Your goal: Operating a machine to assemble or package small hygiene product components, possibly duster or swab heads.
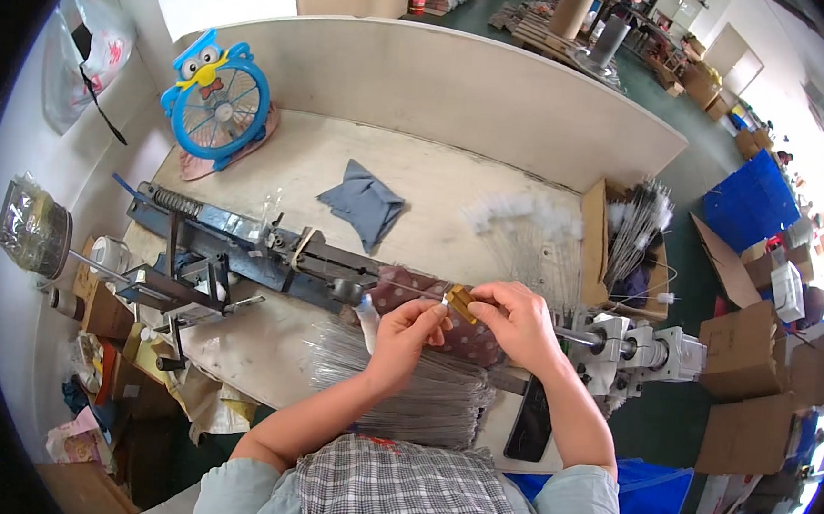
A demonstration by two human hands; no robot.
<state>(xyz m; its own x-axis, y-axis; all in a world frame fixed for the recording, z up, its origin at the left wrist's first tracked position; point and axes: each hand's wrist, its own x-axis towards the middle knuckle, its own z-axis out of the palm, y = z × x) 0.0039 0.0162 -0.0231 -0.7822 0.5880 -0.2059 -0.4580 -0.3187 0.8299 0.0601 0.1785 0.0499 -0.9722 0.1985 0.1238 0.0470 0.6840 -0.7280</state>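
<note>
My right hand (pixel 517 324) grips a small brass-coloured block (pixel 460 303) between thumb and fingers. Close on its left, my left hand (pixel 405 335) is closed in a pinch; a tiny white bit shows by its fingertips, touching or almost touching the block, and what it holds is too small to name. Under both hands lies a brown polka-dot cloth (pixel 473 342). A thin rod runs from the long metal bench fixture (pixel 335 260) toward the block. Nearer my body rests a thick bundle of thin wires (pixel 412 395).
A dark phone (pixel 530 420) lies right of the wires, below a shaft mechanism (pixel 616 348). White-tipped wires (pixel 529 222) and a blue-grey cloth (pixel 365 204) lie farther back. A carton of wires (pixel 597 237) stands right; a blue fan (pixel 219 115) stands back left.
</note>
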